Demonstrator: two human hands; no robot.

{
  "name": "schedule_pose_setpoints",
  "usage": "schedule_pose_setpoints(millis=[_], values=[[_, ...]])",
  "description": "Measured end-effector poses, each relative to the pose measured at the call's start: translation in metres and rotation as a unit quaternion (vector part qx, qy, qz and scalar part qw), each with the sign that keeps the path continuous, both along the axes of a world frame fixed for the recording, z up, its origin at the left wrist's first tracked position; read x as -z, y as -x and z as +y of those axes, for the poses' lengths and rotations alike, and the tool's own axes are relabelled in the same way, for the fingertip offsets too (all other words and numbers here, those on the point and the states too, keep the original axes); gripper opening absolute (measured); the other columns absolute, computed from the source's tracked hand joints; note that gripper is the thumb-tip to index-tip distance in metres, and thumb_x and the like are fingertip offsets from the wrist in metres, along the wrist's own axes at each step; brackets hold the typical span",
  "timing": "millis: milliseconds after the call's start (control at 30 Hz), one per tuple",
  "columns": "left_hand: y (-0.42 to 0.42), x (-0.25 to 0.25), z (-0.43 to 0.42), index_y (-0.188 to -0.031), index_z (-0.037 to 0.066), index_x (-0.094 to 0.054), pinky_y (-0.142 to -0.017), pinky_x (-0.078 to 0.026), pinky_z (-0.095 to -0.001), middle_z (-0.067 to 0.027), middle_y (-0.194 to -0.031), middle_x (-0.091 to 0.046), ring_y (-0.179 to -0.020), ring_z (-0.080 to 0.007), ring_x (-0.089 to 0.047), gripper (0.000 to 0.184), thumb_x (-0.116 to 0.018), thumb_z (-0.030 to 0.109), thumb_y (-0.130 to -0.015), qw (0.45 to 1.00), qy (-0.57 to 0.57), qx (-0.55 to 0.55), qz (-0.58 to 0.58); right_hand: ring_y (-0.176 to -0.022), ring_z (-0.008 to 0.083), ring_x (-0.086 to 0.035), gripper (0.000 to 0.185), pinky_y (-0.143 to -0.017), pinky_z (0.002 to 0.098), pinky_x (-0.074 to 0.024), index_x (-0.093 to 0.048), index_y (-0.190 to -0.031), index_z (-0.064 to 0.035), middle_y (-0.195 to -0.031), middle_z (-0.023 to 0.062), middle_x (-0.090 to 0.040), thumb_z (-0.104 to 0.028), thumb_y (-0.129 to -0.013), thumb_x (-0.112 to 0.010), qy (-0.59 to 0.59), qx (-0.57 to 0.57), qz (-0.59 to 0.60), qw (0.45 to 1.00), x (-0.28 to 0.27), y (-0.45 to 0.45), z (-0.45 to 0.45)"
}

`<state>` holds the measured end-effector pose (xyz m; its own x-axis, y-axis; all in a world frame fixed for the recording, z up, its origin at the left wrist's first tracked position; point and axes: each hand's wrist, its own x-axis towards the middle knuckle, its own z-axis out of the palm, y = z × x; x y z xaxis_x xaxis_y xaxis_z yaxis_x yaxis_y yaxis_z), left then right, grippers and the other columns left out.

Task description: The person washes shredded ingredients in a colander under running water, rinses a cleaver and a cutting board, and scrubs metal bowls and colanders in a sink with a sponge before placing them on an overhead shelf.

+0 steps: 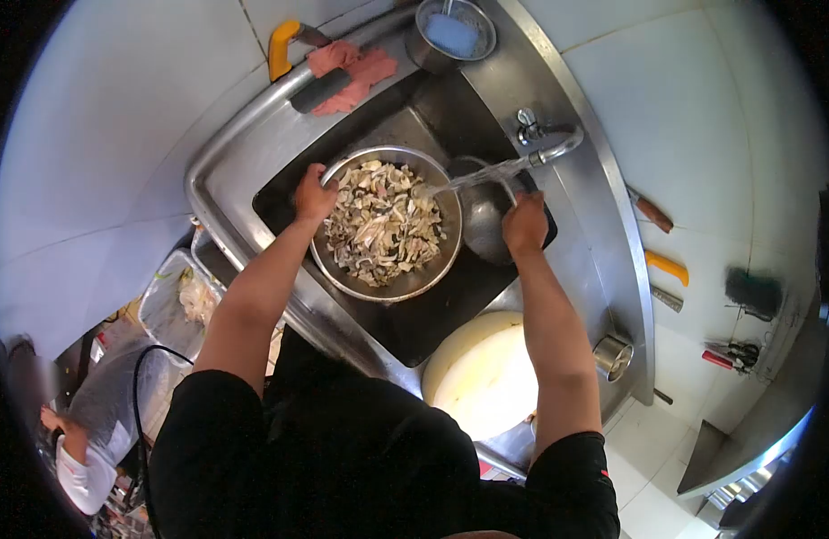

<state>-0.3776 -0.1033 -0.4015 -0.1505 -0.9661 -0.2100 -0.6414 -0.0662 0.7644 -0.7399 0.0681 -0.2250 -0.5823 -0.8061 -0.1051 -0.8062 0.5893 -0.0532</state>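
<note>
A round metal bowl (394,295) full of pale, chopped, mushroom-like pieces (385,225) is in the dark sink basin (392,328). My left hand (316,195) grips the bowl's upper left rim. On the right, my right hand (525,225) is closed on the rim of a dark round strainer (488,222), which sits tilted beside the bowl. Water runs from the curved faucet (558,151) across the strainer toward the bowl's right side, over the pieces.
A large pale round container (482,373) stands at the sink's front right. Behind are a pink cloth (353,76), a yellow-handled tool (282,49) and a metal pot (450,36). A small metal cup (613,357) stands right. Another person (82,463) is at lower left.
</note>
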Motion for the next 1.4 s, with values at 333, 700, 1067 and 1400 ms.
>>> schedule_pose_setpoints(millis=[333,700,1067,1400], values=[[0.147,-0.087,0.064,-0.102,0.006,-0.066,-0.072,-0.056,-0.0316,-0.0059,-0.09,-0.067,-0.083,-0.0158,-0.066,0.016,-0.057,-0.004,-0.093,0.91,-0.092,0.098,0.393,-0.107,0.0407,-0.061,0.024,-0.094,0.0474,-0.0514,-0.061,-0.106,-0.0019,-0.115,0.0191,-0.059,-0.02,-0.091,-0.065,-0.132,0.039,-0.043,0.99,0.146,0.051,0.034],[0.149,-0.062,0.006,-0.106,0.002,-0.068,-0.071,-0.055,-0.0307,-0.0068,-0.089,-0.07,-0.077,-0.0154,-0.066,0.019,-0.061,-0.002,-0.088,0.958,-0.022,0.028,0.283,-0.082,0.0266,-0.064,0.031,-0.075,0.0398,-0.0544,-0.06,-0.085,-0.0071,-0.092,0.0102,-0.066,-0.033,-0.102,-0.056,0.287,0.293,-0.75,0.519,0.038,-0.044,-0.081],[0.005,0.018,0.031,-0.13,-0.002,-0.056,-0.099,-0.046,-0.0515,-0.0267,-0.122,-0.063,-0.117,-0.0436,-0.059,0.059,-0.049,0.048,-0.101,0.974,-0.154,-0.075,-0.149,-0.126,0.043,-0.052,0.048,-0.096,0.0549,-0.0481,-0.047,-0.135,-0.0011,-0.141,0.0265,-0.049,-0.038,-0.105,-0.04,-0.135,0.216,-0.303,0.918,0.142,-0.048,0.011],[0.071,0.02,0.014,-0.101,0.002,-0.057,-0.075,-0.049,-0.0474,-0.0227,-0.086,-0.066,-0.084,-0.0425,-0.065,0.044,-0.057,0.045,-0.099,0.999,-0.031,0.031,0.02,-0.104,0.0381,-0.062,0.031,-0.087,0.0473,-0.0511,-0.05,-0.124,0.0009,-0.124,0.0227,-0.057,-0.021,-0.104,-0.043,-0.17,0.119,-0.154,0.966,0.155,0.017,0.056]])
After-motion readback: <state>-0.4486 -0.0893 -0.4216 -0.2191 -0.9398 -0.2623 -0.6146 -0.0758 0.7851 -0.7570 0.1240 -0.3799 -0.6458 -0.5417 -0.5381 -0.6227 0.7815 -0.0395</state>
